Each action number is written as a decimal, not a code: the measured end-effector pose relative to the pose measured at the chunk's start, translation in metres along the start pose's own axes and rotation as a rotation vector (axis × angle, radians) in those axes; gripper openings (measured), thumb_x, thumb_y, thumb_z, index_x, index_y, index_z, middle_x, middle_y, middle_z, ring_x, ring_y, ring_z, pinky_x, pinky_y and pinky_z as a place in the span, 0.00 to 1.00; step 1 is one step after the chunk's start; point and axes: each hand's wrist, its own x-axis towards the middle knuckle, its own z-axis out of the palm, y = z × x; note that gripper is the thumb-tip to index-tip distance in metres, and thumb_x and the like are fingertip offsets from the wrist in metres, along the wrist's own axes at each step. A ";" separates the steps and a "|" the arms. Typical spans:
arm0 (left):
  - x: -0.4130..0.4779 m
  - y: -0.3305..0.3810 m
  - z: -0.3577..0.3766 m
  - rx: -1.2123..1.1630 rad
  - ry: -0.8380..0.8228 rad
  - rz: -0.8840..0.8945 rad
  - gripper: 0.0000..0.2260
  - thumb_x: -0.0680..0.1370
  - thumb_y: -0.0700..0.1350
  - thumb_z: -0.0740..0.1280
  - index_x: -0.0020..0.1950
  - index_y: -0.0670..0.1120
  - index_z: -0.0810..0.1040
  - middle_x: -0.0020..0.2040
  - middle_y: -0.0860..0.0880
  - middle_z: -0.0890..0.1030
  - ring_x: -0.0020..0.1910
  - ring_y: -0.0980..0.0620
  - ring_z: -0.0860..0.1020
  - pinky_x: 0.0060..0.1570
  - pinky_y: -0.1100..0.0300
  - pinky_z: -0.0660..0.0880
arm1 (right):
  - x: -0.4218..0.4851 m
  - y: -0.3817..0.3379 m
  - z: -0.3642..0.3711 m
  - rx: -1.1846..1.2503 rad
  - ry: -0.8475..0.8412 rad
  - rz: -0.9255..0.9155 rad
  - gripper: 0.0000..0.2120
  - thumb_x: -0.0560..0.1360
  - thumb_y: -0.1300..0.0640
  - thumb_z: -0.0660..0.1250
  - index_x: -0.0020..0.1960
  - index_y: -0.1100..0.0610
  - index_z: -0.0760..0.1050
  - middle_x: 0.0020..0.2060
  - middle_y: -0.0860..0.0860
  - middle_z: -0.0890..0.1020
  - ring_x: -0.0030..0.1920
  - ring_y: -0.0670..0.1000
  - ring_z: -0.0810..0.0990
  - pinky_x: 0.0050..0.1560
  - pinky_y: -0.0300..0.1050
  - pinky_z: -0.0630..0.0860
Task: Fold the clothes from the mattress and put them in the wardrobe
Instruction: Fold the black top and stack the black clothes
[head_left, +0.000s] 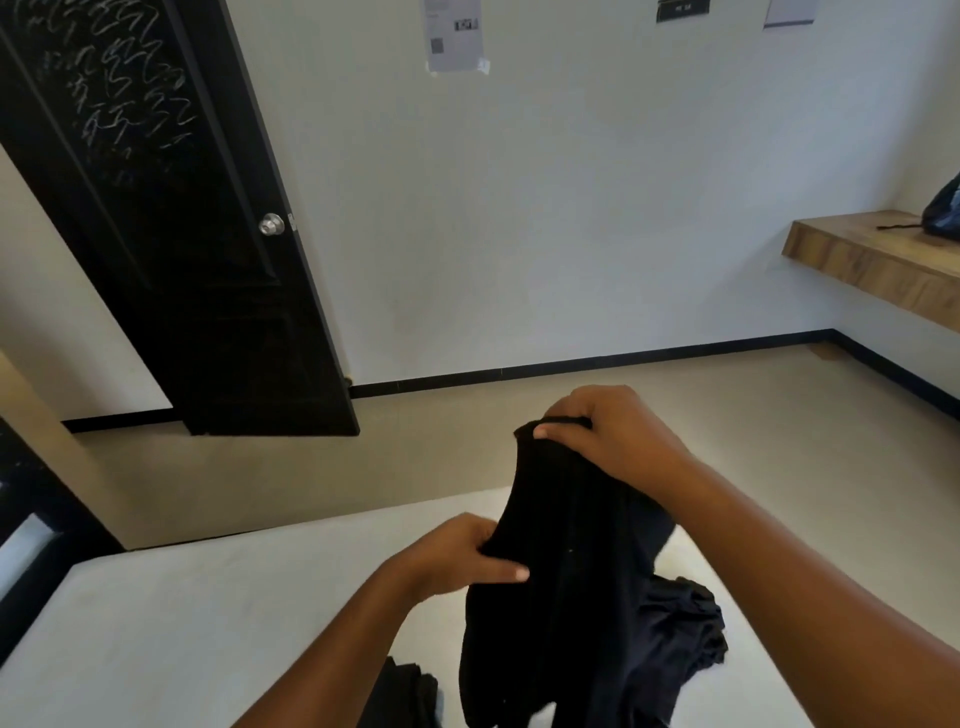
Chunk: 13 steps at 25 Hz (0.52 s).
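Note:
A black garment (566, 571) hangs above the white mattress (208, 613), held up by both hands. My right hand (608, 431) pinches its top edge, raised highest. My left hand (457, 556) grips the garment's left side lower down, thumb on the cloth. The garment's lower part drapes down onto a crumpled dark piece of clothing (685, 634) lying on the mattress. Another dark piece of clothing (405, 696) lies at the bottom edge, partly hidden by my left forearm.
A black door (171, 218) with a round knob stands ahead on the left. A wooden wall shelf (872, 265) on the right carries a dark bag (943, 213). Beige floor (467, 441) lies between the mattress and the white wall.

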 end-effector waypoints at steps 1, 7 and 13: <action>0.002 -0.013 -0.002 0.173 0.029 -0.030 0.19 0.75 0.54 0.76 0.64 0.48 0.83 0.57 0.50 0.85 0.57 0.50 0.83 0.61 0.54 0.80 | -0.002 0.002 -0.008 0.055 -0.005 0.012 0.08 0.77 0.45 0.72 0.53 0.46 0.86 0.43 0.37 0.83 0.47 0.36 0.80 0.48 0.29 0.72; 0.000 -0.034 -0.025 0.561 0.697 0.294 0.11 0.74 0.55 0.77 0.50 0.52 0.83 0.61 0.56 0.70 0.61 0.56 0.66 0.62 0.58 0.67 | -0.014 0.025 -0.042 0.195 0.004 0.110 0.06 0.79 0.48 0.70 0.53 0.43 0.85 0.47 0.37 0.86 0.50 0.36 0.82 0.56 0.39 0.77; -0.008 -0.017 -0.035 0.025 0.648 0.215 0.18 0.82 0.46 0.68 0.67 0.54 0.65 0.44 0.48 0.81 0.46 0.50 0.84 0.51 0.55 0.84 | -0.025 0.048 -0.058 0.189 0.099 0.146 0.10 0.81 0.44 0.65 0.51 0.45 0.84 0.44 0.42 0.87 0.46 0.44 0.85 0.55 0.54 0.82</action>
